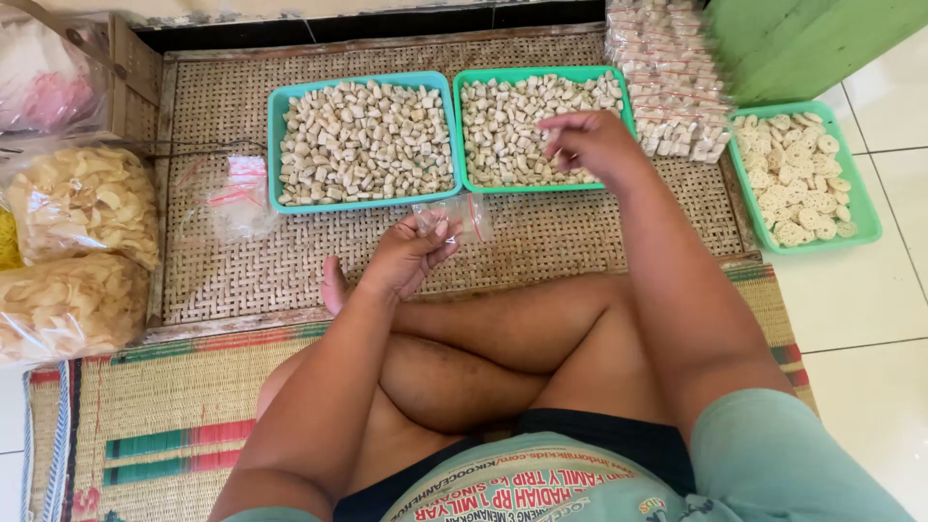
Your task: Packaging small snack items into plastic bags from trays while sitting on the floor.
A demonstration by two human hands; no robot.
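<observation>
My left hand (408, 253) holds a small clear plastic bag (462, 218) with a red strip, just above my crossed legs. My right hand (592, 141) reaches over the right green tray (464, 79) of pale snack cubes, fingers pinched together over the pieces; whether it grips any is not clear. To its left stands a blue-green tray (275, 101), also filled with the same pale cubes.
A stack of filled small packets (667, 72) lies at the back right. A third green tray (858, 208) of round crackers sits on the tiled floor. Large bags of chips (77, 203) lie at left. Empty plastic bags (240, 198) rest on the woven mat (580, 237).
</observation>
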